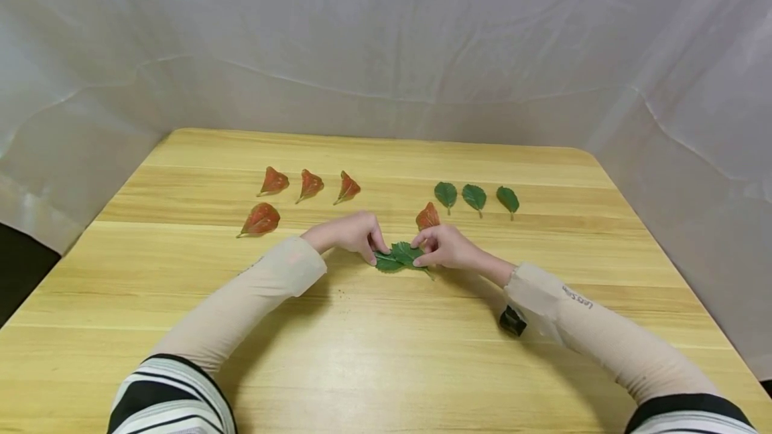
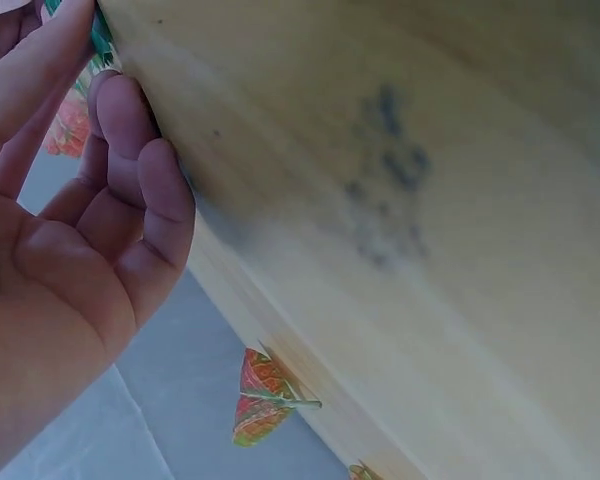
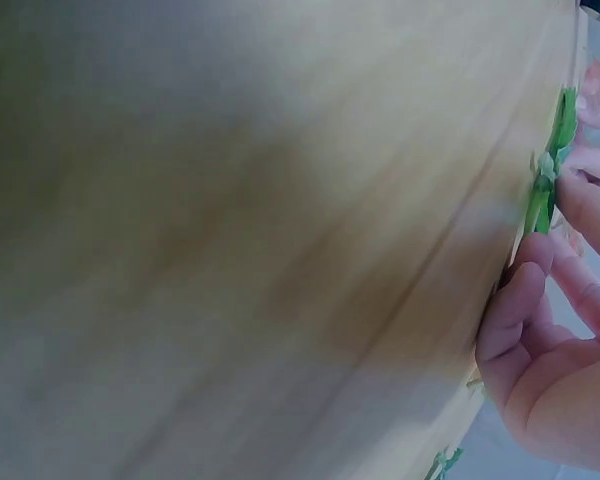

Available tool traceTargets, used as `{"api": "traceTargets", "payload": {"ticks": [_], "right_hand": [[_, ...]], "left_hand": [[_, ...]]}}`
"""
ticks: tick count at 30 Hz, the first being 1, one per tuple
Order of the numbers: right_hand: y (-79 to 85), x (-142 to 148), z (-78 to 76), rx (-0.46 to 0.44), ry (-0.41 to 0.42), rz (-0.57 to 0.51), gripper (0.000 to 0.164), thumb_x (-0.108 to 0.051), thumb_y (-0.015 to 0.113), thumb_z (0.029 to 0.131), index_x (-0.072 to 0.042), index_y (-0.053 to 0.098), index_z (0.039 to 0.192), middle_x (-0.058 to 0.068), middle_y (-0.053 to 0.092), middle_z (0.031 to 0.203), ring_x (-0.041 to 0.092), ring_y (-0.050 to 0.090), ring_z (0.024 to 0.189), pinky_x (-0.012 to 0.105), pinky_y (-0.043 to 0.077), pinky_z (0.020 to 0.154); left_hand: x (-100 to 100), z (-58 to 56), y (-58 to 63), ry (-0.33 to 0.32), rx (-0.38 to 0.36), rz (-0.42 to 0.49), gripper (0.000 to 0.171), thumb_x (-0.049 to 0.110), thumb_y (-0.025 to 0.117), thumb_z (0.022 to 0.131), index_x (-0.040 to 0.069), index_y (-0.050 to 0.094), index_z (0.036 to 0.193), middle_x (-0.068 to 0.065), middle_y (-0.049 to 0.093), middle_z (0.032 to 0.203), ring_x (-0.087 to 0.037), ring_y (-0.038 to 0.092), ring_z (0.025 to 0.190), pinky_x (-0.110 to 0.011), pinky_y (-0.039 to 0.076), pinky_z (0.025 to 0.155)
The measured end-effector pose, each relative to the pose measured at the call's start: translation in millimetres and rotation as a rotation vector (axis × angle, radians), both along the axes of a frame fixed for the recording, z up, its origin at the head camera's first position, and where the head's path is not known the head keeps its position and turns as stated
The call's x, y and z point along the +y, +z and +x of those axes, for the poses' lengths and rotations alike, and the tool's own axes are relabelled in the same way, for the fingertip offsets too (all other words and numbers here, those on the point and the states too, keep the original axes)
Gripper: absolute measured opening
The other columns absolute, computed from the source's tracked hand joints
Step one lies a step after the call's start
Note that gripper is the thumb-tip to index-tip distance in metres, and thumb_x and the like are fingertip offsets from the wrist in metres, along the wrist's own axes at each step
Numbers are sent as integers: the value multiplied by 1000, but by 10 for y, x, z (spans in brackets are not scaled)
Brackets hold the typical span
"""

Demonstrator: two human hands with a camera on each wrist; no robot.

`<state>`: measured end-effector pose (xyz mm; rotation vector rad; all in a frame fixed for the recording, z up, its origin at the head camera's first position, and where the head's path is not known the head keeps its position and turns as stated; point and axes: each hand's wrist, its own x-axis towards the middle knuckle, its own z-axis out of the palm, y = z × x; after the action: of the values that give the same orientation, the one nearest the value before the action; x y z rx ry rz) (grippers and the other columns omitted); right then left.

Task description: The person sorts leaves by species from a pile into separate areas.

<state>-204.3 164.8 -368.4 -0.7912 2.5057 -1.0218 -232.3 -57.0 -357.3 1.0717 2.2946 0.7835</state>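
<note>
Near the table's middle two green leaves overlap between my hands. My left hand (image 1: 352, 232) pinches the left green leaf (image 1: 388, 264) at its outer edge with thumb and forefinger. The right green leaf (image 1: 405, 252) lies partly over it, and my right hand (image 1: 449, 247) grips its right side between thumb and fingers, its stem poking out below. Just behind that hand is a red leaf (image 1: 427, 215), partly covered. In the right wrist view both green leaves (image 3: 552, 170) appear edge-on beside the fingers. The left wrist view shows only a sliver of green past the fingertips.
Behind on the left stand three red leaves (image 1: 311, 184) in a row, with another red leaf (image 1: 261, 219) in front. Three green leaves (image 1: 474, 197) form a row at the back right. A small black object (image 1: 512, 321) is by the right wrist. White curtains (image 1: 386, 39) surround the wooden table (image 1: 386, 367).
</note>
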Motion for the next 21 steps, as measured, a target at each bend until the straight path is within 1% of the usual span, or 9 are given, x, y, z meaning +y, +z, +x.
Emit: {"api": "traceTargets", "payload": {"ticks": [4,7,15,21], "right_hand": [[3,-6,18,-2,13,-12,22,-3,69,76,6,63,95,1,54,56,7,40,42,21,35,42],[5,-7,30,-12,9,-16,20,-2,68,77,5,63,95,0,53,55,9,44,42,22,37,42],[21,8,60,-73,-38,-43,20,-1,67,78,5,63,97,1,50,55,15,51,43,24,43,43],[47,68,82,-112,-74,-93,19,0,66,78,5,64,96,3,55,57,17,54,45,29,47,44]], "left_hand": [[4,-11,-17,-14,11,1,24,-2,74,68,-1,69,91,-10,67,90,-8,57,66,-20,47,60],[9,-18,-27,-23,15,3,24,-2,74,68,-1,69,91,-10,67,89,-7,56,64,-20,46,58],[13,-27,-40,-20,11,1,24,-1,74,68,0,69,91,-10,67,90,-8,58,66,-20,47,59],[13,-18,-25,-10,10,-10,25,-2,75,67,0,69,91,-9,67,87,-5,51,58,-19,44,54]]}}
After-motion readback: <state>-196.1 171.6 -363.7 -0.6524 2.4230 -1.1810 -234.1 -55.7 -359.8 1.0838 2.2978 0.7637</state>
